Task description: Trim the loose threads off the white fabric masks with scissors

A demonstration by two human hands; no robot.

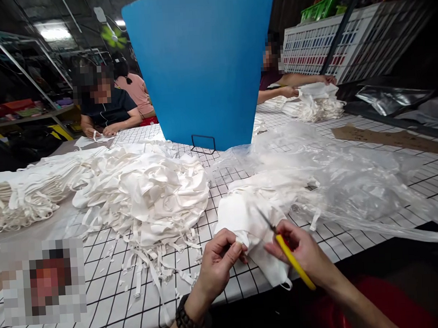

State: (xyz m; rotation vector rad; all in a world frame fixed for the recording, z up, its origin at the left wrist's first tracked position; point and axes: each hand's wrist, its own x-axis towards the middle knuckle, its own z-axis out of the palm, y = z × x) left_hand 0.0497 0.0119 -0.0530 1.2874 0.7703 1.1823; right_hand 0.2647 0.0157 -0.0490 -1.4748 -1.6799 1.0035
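While pinching white cloth (267, 262) in left hand (219, 260) with narrow grip, holding yellow scissors (293, 260) in right hand (301, 250), with grip wrapped round handle and blades angled up-left. At near edge of bench (101, 300), between hands and just beside scissors: that cloth. To left on bench: large white pile (157, 187), with loose strips (138, 278) at near side. To right: clear plastic (361, 180), rumpled. Beyond: blue board (201, 66) in wire stand (203, 137).

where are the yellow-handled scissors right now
In the head view, right of centre, the scissors are in the right hand, near the left hand and white cloth.
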